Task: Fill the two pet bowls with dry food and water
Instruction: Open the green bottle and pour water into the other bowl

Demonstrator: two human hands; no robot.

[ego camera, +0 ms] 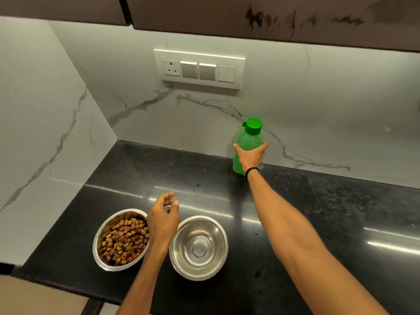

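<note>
Two steel pet bowls stand side by side near the counter's front edge. The left bowl (106,228) holds brown dry kibble (125,242). The right bowl (200,247) holds nothing. A green plastic bottle (248,138) with a green cap stands upright at the back wall. My right hand (251,156) grips the bottle around its middle, arm stretched out. My left hand (162,220) hovers between the two bowls with fingers loosely curled and nothing in it.
The black granite counter (318,212) runs along a white marble backsplash, with a corner wall at the left. A switch panel with a socket (200,69) sits on the wall. Dark upper cabinets (272,17) hang overhead.
</note>
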